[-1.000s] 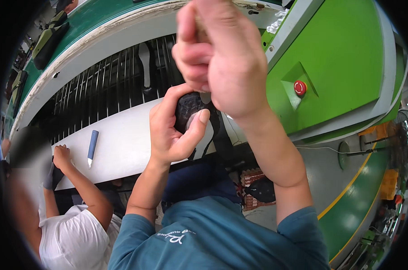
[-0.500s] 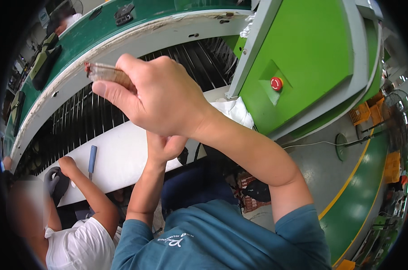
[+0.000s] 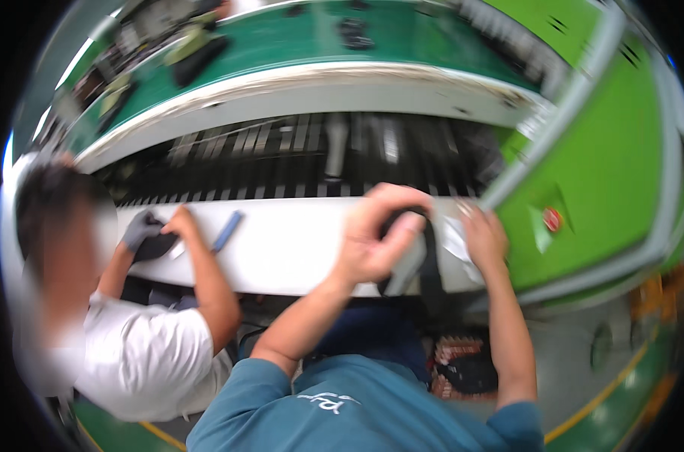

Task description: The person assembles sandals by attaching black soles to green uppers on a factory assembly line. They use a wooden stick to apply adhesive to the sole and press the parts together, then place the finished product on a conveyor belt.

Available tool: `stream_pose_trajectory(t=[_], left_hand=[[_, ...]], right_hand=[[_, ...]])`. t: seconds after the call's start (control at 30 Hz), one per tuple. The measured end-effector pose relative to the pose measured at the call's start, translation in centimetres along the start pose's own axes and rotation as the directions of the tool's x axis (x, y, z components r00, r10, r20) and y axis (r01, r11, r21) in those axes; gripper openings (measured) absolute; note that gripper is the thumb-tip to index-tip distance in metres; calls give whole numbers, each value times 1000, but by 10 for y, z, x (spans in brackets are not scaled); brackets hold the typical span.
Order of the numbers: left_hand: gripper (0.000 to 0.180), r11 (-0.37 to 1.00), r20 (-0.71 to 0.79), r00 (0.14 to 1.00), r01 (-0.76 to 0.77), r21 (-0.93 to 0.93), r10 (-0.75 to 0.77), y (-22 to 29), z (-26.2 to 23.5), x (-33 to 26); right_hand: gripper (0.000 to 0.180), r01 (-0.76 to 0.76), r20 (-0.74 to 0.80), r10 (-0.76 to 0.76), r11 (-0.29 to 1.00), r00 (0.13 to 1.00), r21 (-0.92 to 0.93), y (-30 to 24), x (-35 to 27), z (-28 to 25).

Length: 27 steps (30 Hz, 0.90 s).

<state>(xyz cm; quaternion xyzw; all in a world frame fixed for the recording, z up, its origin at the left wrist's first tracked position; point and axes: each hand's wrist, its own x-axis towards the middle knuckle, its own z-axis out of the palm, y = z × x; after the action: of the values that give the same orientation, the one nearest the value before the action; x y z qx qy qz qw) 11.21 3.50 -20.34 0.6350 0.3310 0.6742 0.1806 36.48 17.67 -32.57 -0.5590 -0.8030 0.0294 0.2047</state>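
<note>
My left hand (image 3: 378,235) is raised over the white work ledge, its fingers curled around a dark piece with a grey part (image 3: 408,265). Motion blur hides the piece's exact kind. A broad black strap (image 3: 430,264) hangs beside it, seemingly part of the same piece. My right hand (image 3: 483,235) is at the ledge's right end, against a crumpled white cloth (image 3: 456,242) beside the green panel. Its fingers are smeared, and whether they grip the cloth is unclear. The brush-like tool seen earlier does not show in either hand.
To my left a person (image 3: 146,346) in a white top handles a dark piece, one hand gloved. A blue-handled tool (image 3: 227,231) lies on the white ledge (image 3: 289,245). Beyond are dark slats (image 3: 281,158) and a green belt (image 3: 281,47) carrying black items. A red button (image 3: 552,219) sits on the green panel.
The view has swung left. My right hand has moved from the upper middle down to the cloth, no longer visibly holding the brush-like tool. My left hand has come up into view with the dark piece.
</note>
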Motion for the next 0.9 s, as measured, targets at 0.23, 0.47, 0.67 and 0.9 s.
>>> stream_pose_trajectory(t=[0.23, 0.47, 0.67, 0.9], left_hand=[[27, 999, -30, 998, -47, 0, 47, 18, -2, -2], [28, 998, -40, 997, -67, -9, 66, 17, 7, -5], [27, 998, -69, 996, -59, -33, 56, 13, -2, -7], [27, 995, -58, 998, -44, -95, 39, 9, -5, -8]], right_hand=[[41, 146, -128, -168, 975, 977, -165, -27, -15, 2], [49, 497, 87, -498, 867, 863, 31, -52, 18, 48], [39, 501, 98, -511, 859, 854, 107, -71, 18, 51], [27, 409, 35, -454, 831, 890, 376, -72, 17, 34]])
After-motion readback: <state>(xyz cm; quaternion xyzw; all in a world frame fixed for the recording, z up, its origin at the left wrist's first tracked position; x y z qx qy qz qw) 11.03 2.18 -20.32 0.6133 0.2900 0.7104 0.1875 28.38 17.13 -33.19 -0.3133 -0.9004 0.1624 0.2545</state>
